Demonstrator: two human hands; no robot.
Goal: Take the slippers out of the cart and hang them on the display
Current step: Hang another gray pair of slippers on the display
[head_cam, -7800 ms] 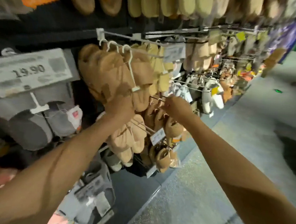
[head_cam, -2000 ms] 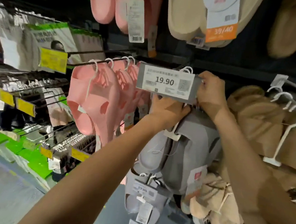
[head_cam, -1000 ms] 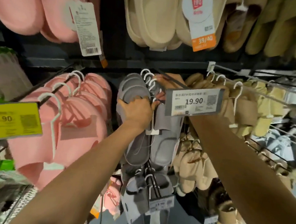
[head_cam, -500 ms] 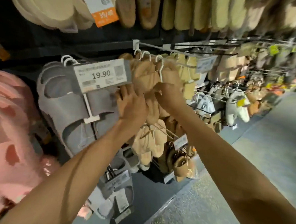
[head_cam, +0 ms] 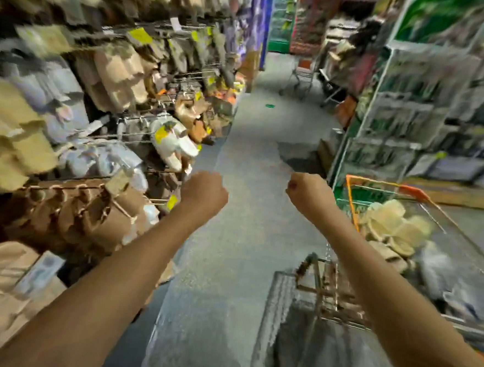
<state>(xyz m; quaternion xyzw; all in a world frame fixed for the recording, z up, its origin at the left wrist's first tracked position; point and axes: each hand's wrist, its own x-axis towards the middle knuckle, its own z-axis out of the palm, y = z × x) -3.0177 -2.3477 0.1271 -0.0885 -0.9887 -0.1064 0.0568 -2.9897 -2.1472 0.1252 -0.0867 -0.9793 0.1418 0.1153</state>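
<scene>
I note both hands, left hand (head_cam: pixel 204 193) and right hand (head_cam: pixel 309 193), curled and empty. Slippers (head_cam: pixel 395 225) lie in cart (head_cam: pixel 383 190) at three o'clock. Risk: blurred view, misjudged reach snagging the cart rim

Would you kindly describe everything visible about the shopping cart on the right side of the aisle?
The shopping cart is a wire-mesh basket, apparently metal, with an orange rim along its top edge. It stands on the grey aisle floor at the right, below the green shelving. Inside lies a loose pile of pale cream slippers, with blurred greyish items beside them. Another wire frame sits at its near end. The right hand hovers just left of the rim, not touching it. Motion blur hides the wheels and finer detail.
</scene>
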